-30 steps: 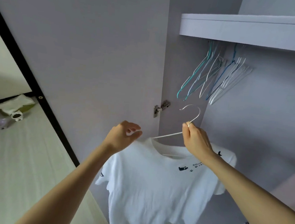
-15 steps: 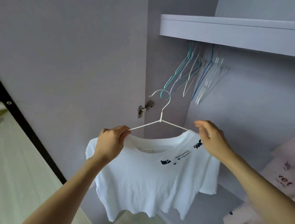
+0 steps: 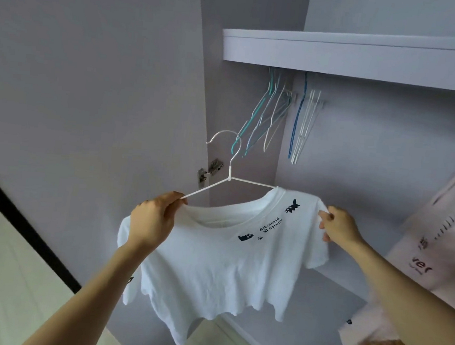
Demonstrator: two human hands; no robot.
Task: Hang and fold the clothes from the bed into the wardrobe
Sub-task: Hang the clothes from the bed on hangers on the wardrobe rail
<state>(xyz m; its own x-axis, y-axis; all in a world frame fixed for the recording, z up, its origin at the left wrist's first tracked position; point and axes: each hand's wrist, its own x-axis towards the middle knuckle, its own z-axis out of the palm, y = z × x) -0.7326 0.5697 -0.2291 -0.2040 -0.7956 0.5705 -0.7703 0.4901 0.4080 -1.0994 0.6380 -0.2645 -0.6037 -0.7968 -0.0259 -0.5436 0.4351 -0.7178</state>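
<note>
The soft white cotton T-shirt [image 3: 221, 267], light and limp, is held at centre on a thin white wire hanger [image 3: 230, 176]: collar pinched by the left hand [image 3: 154, 221], three-o'clock shoulder seam by the right hand [image 3: 339, 227].

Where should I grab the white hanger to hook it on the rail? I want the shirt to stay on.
Judging by its pose, pinch the white hanger at the neck, just below the hook, coming from the right. That stem is bare, above the white T-shirt, and the hook opens to the left. The left hand and right hand now hold the shoulders.
</note>
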